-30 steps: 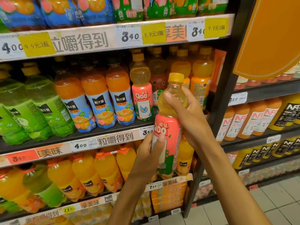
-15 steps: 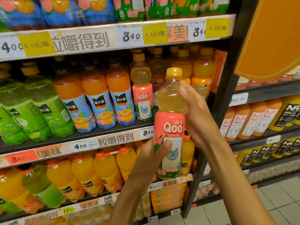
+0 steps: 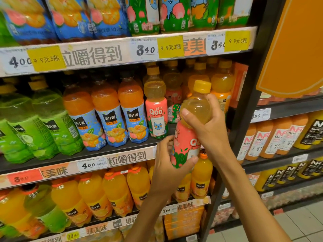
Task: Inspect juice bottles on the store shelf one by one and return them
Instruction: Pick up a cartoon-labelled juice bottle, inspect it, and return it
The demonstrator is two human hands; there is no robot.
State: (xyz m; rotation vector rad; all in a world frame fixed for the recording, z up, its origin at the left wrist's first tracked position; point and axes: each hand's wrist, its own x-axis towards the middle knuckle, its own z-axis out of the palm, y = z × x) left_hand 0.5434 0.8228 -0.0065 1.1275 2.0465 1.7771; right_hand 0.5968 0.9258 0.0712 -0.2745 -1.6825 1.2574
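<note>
Both hands grip 1 Qoo bottle [image 3: 189, 135] in front of the middle shelf [image 3: 108, 155]: the right hand [image 3: 208, 126] wraps its clear upper bulge, the left hand [image 3: 169, 165] cups its base. Since 0.5 s ago the bottle has tipped, cap [image 3: 202, 86] leaning right and toward the shelf, and its label has turned so the cat face is out of sight. This looks like inspection ending; the gap right of the shelved Qoo [image 3: 156, 112] seems its likely return spot.

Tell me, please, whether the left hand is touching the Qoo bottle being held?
Touching: the head view shows the left hand with its fingers and thumb wrapped around the bottom of the held Qoo bottle.
</note>
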